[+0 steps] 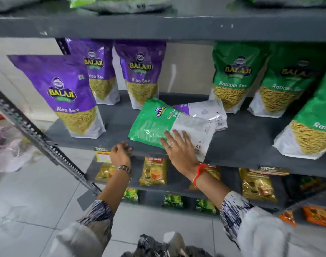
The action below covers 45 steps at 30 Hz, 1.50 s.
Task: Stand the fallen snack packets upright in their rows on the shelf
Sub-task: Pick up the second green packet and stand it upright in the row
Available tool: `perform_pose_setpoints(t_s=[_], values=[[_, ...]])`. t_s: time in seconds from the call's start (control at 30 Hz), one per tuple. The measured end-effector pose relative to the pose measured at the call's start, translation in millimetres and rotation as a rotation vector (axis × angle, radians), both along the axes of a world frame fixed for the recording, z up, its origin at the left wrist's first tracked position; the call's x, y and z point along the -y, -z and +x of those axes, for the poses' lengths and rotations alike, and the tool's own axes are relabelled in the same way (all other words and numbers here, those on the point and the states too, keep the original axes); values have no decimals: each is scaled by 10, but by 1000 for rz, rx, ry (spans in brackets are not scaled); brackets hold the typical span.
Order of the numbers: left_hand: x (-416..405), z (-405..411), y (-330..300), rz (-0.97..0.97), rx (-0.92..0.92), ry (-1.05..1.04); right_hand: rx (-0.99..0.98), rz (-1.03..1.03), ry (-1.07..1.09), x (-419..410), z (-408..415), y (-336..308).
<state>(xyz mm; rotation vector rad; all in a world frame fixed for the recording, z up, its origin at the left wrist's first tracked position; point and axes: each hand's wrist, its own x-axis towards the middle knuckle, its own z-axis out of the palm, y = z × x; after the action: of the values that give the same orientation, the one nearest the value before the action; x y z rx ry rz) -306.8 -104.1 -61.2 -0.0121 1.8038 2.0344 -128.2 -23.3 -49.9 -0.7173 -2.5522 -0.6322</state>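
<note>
A green Ratlami Sev packet (154,123) lies flat, back side up, near the front of the grey shelf (241,134). It partly covers a fallen purple Aloo Sev packet (206,110) behind it. My right hand (180,147) rests flat on the green packet's near edge with its fingers spread. My left hand (120,153) is curled at the shelf's front lip, left of the green packet, and holds nothing. Three purple packets (65,93) stand upright on the left. Three green packets (232,76) stand upright on the right.
A perforated metal upright (38,134) slants across the left side. The shelf above (158,26) carries more bags. Lower shelves hold yellow tea packets (153,171) and green packets (173,201). A price tag (102,155) sits on the shelf lip. Tiled floor lies below.
</note>
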Motion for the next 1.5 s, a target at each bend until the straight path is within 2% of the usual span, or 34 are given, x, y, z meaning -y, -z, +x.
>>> perform_pose_setpoints(t_s=[0.3, 0.5, 0.67, 0.83, 0.93, 1.03, 1.1, 1.23, 1.33, 1.5], values=[[-115, 105, -3, 104, 149, 15, -151, 241, -198, -264, 133, 97], [-302, 362, -185, 203, 292, 174, -399, 177, -206, -293, 169, -78], [-513, 600, -461, 336, 368, 397, -622, 97, -197, -212, 299, -318], [-615, 737, -563, 339, 381, 647, -986, -222, -60, -29, 501, -750], [-626, 822, -597, 299, 234, 788, -1191, -509, -53, 57, 599, -796], [-589, 856, -569, 373, 405, 874, -1363, -749, -47, 156, 655, -763], [-519, 846, -532, 356, 409, 923, -1471, -869, -12, 205, 711, -684], [-367, 879, -528, 256, 281, 877, -1584, -1075, 65, 241, 841, -424], [-303, 926, -617, 186, 213, 749, -1632, -1198, 101, 306, 873, -291], [-134, 1074, -775, 232, 147, 604, -1691, -1287, 73, 454, 874, -247]])
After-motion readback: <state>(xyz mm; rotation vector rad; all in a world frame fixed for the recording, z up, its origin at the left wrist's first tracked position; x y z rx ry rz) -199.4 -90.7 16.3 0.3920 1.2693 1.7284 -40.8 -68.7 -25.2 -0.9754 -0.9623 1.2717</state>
